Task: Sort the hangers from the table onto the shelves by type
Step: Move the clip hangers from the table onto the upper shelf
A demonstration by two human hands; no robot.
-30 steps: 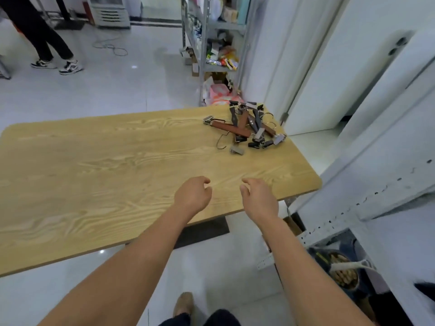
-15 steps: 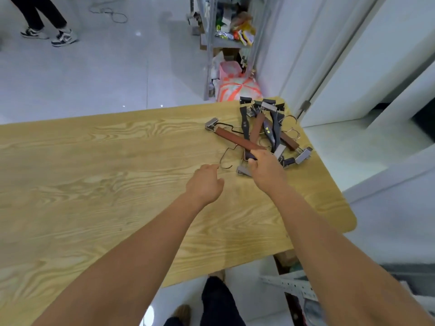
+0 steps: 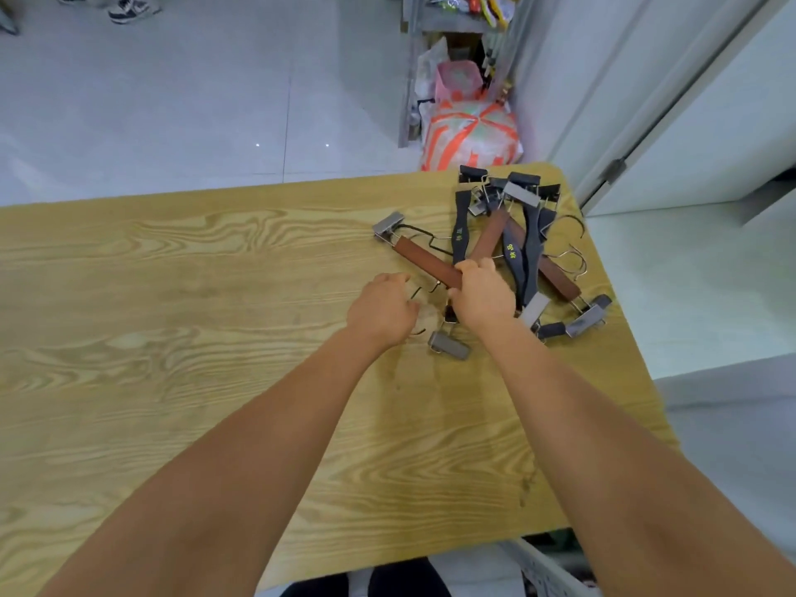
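A pile of clip hangers lies at the far right corner of the wooden table [image 3: 172,338]: brown wooden ones and dark grey ones [image 3: 527,252] with metal clips and wire hooks. The nearest brown hanger [image 3: 424,260] stretches left from the pile, a metal clip [image 3: 387,226] at its far end. My right hand [image 3: 484,297] is closed around the near end of this brown hanger. My left hand [image 3: 381,308] sits just left of it with fingers curled over a wire hook [image 3: 415,293]; whether it grips the hook is unclear.
A loose metal clip [image 3: 448,346] lies below my right hand. Beyond the table stands a metal shelf unit [image 3: 456,23] with an orange-and-white bag [image 3: 469,137] at its foot. White doors line the right side. A person's shoes show at the top left.
Both hands reached forward from the table's near edge to the hanger pile. My right hand closed on the brown hanger. The camera tilted down and moved closer.
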